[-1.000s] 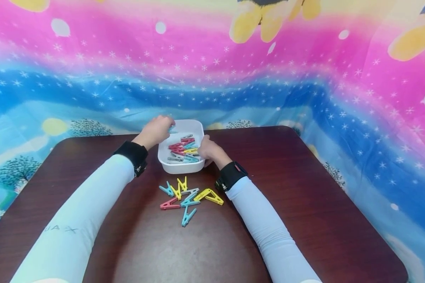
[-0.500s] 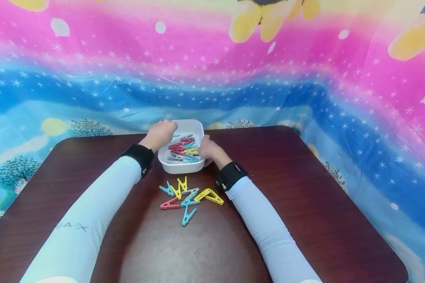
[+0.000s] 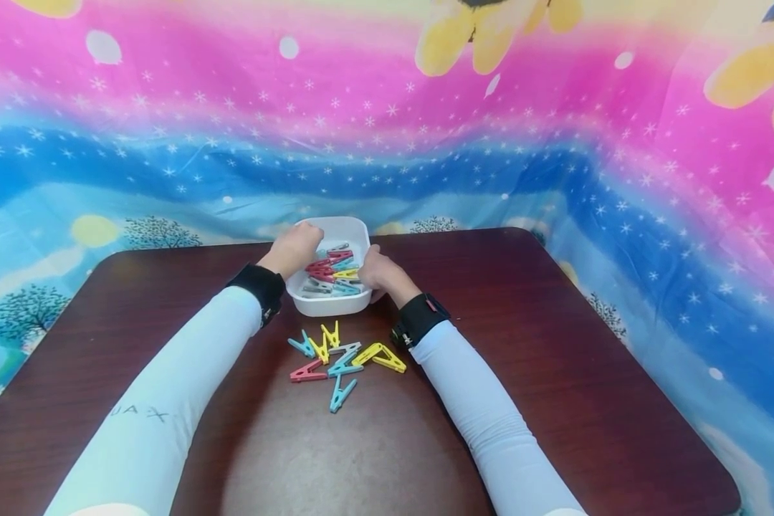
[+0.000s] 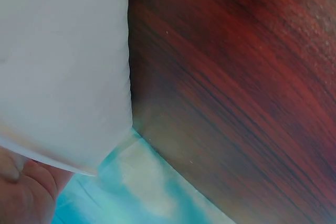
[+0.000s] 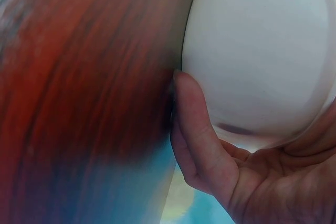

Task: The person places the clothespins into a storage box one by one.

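Note:
A white plastic box (image 3: 331,307) with rounded corners stands at the table's back edge, several red, yellow, blue and grey clothespins (image 3: 322,269) lying inside. My left hand (image 3: 292,251) reaches over the box's left rim with bent fingers. Beside its fingertips a light blue clothespin (image 3: 323,254) shows, seemingly pinched; the fingertips themselves are hidden. In the left wrist view only part of this hand (image 4: 26,192) appears behind the rim. My right hand (image 3: 385,274) grips the box's right side, thumb over the rim. Its fingers (image 5: 194,116) press the outer wall in the right wrist view.
In front of the box lies a loose group of clothespins: yellow (image 3: 379,357), red (image 3: 308,370), grey (image 3: 345,348) and light blue (image 3: 342,394). The dark brown table (image 3: 522,358) meets a colourful patterned cloth (image 3: 387,165) behind and at the sides.
My left hand has moved right and down into the box from its back left corner, bringing the light blue clothespin near the pile. My right hand keeps its grip on the box.

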The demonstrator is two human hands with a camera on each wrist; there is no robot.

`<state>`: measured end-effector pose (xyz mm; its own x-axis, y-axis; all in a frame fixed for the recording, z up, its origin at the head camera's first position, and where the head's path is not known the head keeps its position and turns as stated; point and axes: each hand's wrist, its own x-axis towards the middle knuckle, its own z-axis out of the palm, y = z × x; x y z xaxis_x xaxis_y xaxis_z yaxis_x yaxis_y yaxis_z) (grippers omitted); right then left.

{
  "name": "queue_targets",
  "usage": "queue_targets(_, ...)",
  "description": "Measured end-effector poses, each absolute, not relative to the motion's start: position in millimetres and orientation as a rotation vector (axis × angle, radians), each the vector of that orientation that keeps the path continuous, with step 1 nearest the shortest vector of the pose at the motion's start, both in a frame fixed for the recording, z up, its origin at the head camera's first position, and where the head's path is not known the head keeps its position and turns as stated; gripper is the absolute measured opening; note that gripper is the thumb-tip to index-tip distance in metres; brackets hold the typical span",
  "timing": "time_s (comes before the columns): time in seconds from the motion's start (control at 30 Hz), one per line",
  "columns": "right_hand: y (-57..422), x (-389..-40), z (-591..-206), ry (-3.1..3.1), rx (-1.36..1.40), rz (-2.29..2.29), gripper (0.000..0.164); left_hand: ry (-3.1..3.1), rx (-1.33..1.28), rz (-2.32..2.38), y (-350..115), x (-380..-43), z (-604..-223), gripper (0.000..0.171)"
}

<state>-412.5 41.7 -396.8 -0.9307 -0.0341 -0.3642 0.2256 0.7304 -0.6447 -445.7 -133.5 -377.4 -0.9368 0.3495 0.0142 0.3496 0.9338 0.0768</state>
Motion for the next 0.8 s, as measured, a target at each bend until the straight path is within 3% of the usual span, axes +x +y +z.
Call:
queue_targets(0.23,41,-413,-397,2.589,0.147,-1.036,0.068,-3.053,-0.587,-0.193,-137,-445,-373,0.048)
queue_targets(0.8,45,-411,-397,2.585,0.084,-1.005,0.074,-2.899,-0.615,-0.081,-137,-433,-368,0.059)
